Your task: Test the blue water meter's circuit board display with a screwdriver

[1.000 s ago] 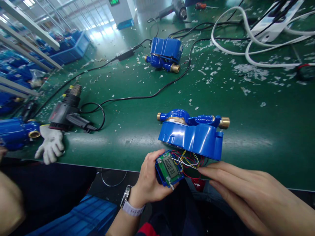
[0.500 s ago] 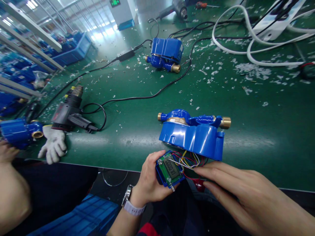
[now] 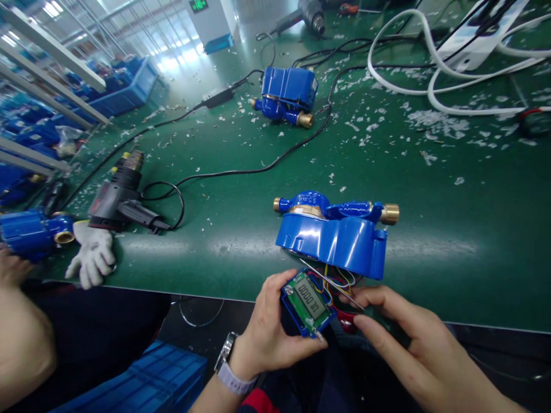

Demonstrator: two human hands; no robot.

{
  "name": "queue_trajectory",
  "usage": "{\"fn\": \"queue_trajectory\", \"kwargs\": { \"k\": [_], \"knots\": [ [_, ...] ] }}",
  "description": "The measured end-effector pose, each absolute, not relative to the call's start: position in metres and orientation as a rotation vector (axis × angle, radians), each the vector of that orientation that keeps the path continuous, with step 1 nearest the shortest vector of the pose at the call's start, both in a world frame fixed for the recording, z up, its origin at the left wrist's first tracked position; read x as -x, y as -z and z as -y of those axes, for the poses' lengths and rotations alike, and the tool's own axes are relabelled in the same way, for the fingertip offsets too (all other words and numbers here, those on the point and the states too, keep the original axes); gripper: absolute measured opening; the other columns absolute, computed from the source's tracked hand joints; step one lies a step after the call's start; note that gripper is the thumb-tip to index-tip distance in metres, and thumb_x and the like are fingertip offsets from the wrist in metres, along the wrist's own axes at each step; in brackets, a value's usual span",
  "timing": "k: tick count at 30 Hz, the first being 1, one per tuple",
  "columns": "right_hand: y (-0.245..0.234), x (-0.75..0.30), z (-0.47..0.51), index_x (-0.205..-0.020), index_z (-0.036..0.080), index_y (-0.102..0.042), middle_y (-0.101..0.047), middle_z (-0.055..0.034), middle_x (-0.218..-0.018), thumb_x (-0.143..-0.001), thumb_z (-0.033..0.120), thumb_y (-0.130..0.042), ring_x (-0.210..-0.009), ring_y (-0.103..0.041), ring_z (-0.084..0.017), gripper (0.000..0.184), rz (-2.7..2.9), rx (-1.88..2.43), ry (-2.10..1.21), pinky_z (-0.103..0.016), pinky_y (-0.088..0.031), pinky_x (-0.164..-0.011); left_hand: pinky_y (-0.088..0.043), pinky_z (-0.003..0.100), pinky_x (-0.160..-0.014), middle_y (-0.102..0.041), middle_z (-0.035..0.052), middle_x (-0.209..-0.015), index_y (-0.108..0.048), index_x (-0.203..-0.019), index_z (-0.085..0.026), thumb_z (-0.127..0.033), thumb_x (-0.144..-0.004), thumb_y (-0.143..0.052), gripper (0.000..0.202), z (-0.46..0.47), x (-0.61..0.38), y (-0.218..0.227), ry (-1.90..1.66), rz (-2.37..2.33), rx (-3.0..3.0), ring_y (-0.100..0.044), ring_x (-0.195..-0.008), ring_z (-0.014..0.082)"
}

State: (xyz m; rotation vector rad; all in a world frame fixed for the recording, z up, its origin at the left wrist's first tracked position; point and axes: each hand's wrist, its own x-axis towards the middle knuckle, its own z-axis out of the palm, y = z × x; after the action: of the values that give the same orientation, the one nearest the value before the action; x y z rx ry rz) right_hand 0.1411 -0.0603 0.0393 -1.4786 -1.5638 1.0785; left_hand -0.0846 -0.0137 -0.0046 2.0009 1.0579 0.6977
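My left hand (image 3: 271,327) grips a display module (image 3: 310,298), a green circuit board with a digit screen in a blue frame, just off the table's front edge. Thin coloured wires (image 3: 340,281) run from it to the blue water meter (image 3: 331,235) lying above on the table. In my right hand (image 3: 413,332) is a screwdriver (image 3: 331,283), its thin metal shaft pointing up and left over the wires. The dark handle is mostly covered by my fingers. A small red part (image 3: 346,321) hangs between the module and my right fingertips.
A second water meter (image 3: 286,92) stands farther back. To the left are a heat gun (image 3: 123,195) and a white glove (image 3: 92,255), beside a co-worker's hand (image 3: 12,267) at another meter (image 3: 32,232). Cables and plastic scraps lie across the green table (image 3: 241,229).
My left hand has turned the display module and shifted it slightly right. The screwdriver shaft is tilted more steeply, and my right fingers are more curled around the handle.
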Motion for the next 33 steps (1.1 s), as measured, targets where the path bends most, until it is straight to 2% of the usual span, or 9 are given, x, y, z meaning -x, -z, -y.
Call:
{"fn": "queue_trajectory", "kwargs": {
  "k": [2,6,12,16,22,24,27,30,33],
  "knots": [
    [-0.036,-0.139,0.064,-0.105,0.028,-0.056,-0.066,0.0027,-0.102,-0.099,0.027,-0.048,-0.089,-0.065,-0.012,0.01,1.53,1.491,-1.103,-0.017,-0.052,-0.078,-0.05,0.051,-0.094,-0.051,0.0136,-0.126,-0.026,-0.14,-0.026,-0.061,-0.078,-0.065,0.081,0.018,0.083,0.001,-0.632,-1.025,-1.89,-0.056,-0.113,0.0313],
    [-0.035,-0.139,0.069,-0.097,0.025,-0.056,-0.066,0.0002,-0.095,-0.093,0.03,-0.056,-0.086,-0.065,-0.015,0.006,1.439,1.522,-1.117,-0.019,-0.053,-0.076,-0.051,0.044,-0.096,-0.054,0.0113,-0.126,-0.028,-0.138,-0.028,-0.042,-0.088,-0.062,0.062,0.021,0.079,-0.011,-0.547,-1.006,-1.617,-0.058,-0.112,0.025],
    [-0.033,-0.14,0.072,-0.093,0.024,-0.055,-0.064,-0.0068,-0.112,-0.087,0.029,-0.063,-0.106,-0.061,-0.024,0.011,1.407,1.438,-1.157,-0.03,-0.053,-0.086,-0.055,0.035,-0.086,-0.058,0.0084,-0.114,-0.042,-0.13,-0.025,-0.039,-0.076,-0.077,0.066,0.011,0.077,-0.019,-0.585,-0.919,-1.261,-0.062,-0.092,0.0187],
    [-0.034,-0.139,0.074,-0.092,0.024,-0.055,-0.064,-0.0061,-0.107,-0.087,0.032,-0.064,-0.107,-0.06,-0.025,0.014,1.357,1.416,-1.157,-0.03,-0.053,-0.084,-0.055,0.029,-0.076,-0.059,0.0075,-0.105,-0.049,-0.126,-0.024,-0.039,-0.069,-0.083,0.068,-0.003,0.078,-0.014,-0.478,-0.791,-1.038,-0.063,-0.088,0.018],
    [-0.041,-0.137,0.066,-0.093,0.023,-0.052,-0.062,-0.0003,-0.09,-0.087,0.027,-0.059,-0.08,-0.061,-0.016,0.01,1.339,1.297,-1.254,-0.022,-0.05,-0.07,-0.055,0.043,-0.088,-0.065,0.0099,-0.104,-0.047,-0.132,-0.023,-0.047,-0.066,-0.083,0.078,-0.033,0.064,-0.025,-0.083,-0.509,-1.042,-0.067,-0.092,0.0242],
    [-0.042,-0.137,0.065,-0.094,0.022,-0.051,-0.062,-0.0008,-0.091,-0.088,0.027,-0.059,-0.081,-0.06,-0.017,0.011,1.353,1.284,-1.26,-0.024,-0.05,-0.07,-0.054,0.046,-0.091,-0.067,0.0089,-0.106,-0.05,-0.13,-0.023,-0.047,-0.07,-0.079,0.071,-0.042,0.055,-0.032,0.029,-0.44,-1.101,-0.067,-0.095,0.0258],
    [-0.044,-0.139,0.065,-0.097,0.022,-0.05,-0.062,-0.002,-0.092,-0.091,0.027,-0.055,-0.088,-0.062,-0.019,0.009,1.39,1.242,-1.292,-0.027,-0.052,-0.074,-0.05,0.047,-0.099,-0.064,0.0066,-0.117,-0.054,-0.127,-0.024,-0.035,-0.073,-0.078,0.06,-0.052,0.043,-0.04,0.068,-0.391,-1.334,-0.063,-0.108,0.027],
    [-0.049,-0.146,0.067,-0.097,0.022,-0.051,-0.064,-0.0045,-0.099,-0.092,0.024,-0.052,-0.097,-0.063,-0.022,0.006,1.443,1.271,-1.25,-0.029,-0.054,-0.08,-0.045,0.048,-0.106,-0.06,0.0053,-0.126,-0.053,-0.13,-0.027,-0.021,-0.067,-0.082,0.07,-0.057,0.038,-0.042,0.066,-0.361,-1.584,-0.057,-0.119,0.0282],
    [-0.055,-0.158,0.073,-0.098,0.023,-0.052,-0.062,-0.0076,-0.118,-0.094,0.023,-0.048,-0.106,-0.062,-0.022,0.005,1.48,1.348,-1.177,-0.03,-0.055,-0.086,-0.043,0.048,-0.109,-0.055,0.0071,-0.135,-0.051,-0.133,-0.028,-0.018,-0.057,-0.088,0.086,-0.061,0.04,-0.039,0.036,-0.357,-1.704,-0.054,-0.124,0.0301]
  ]
}}
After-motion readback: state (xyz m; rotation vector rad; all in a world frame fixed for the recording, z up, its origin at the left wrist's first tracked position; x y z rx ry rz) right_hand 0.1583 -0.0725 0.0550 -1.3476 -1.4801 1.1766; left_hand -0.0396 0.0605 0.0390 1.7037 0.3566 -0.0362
